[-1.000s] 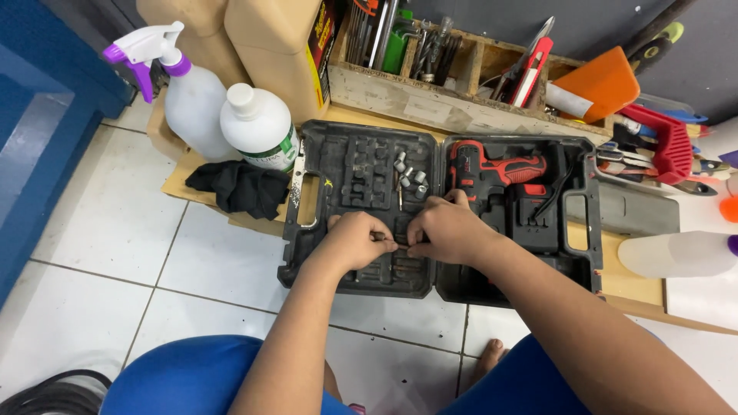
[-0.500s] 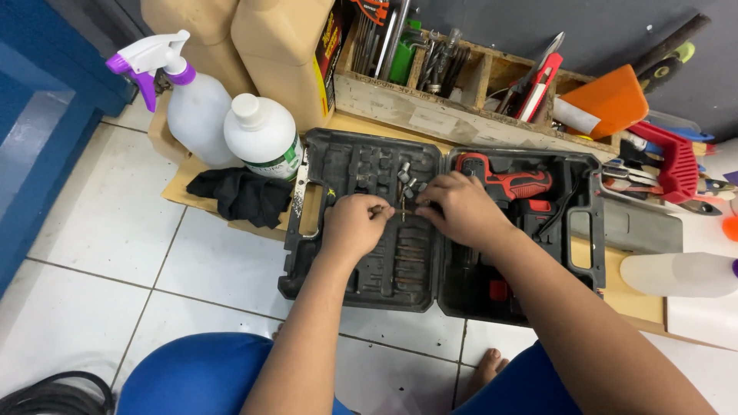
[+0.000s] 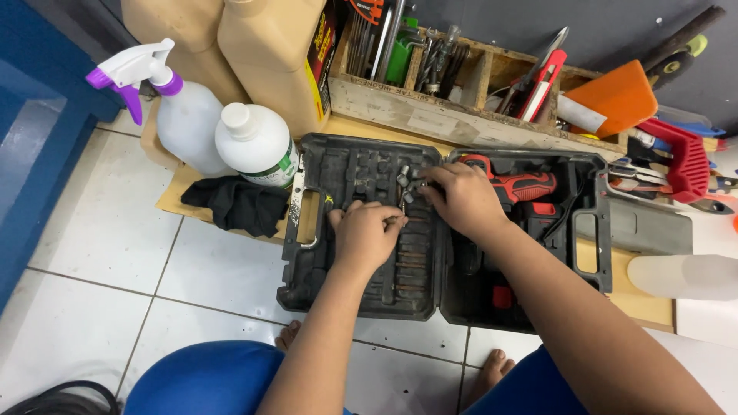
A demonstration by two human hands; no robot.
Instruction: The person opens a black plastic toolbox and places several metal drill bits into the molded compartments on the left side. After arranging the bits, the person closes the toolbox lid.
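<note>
- The left hand (image 3: 367, 234) pinches a thin metal bit (image 3: 402, 207) between its fingertips, over the left half of the open black case (image 3: 307, 269).
- The right hand (image 3: 461, 198) reaches to the cluster of small sockets (image 3: 405, 178) near the case's hinge; its fingers curl narrowly onto them, though I cannot tell if any piece is gripped.
- The bit is slim, grey and short, with rows of similar bits lying in slots below it.
- It is likely light, rigid and smooth, easy to drop; a fingertip pinch at mid-shaft suits it best.
- A red drill (image 3: 515, 184) lies in the right half, just beside the right hand.
</note>
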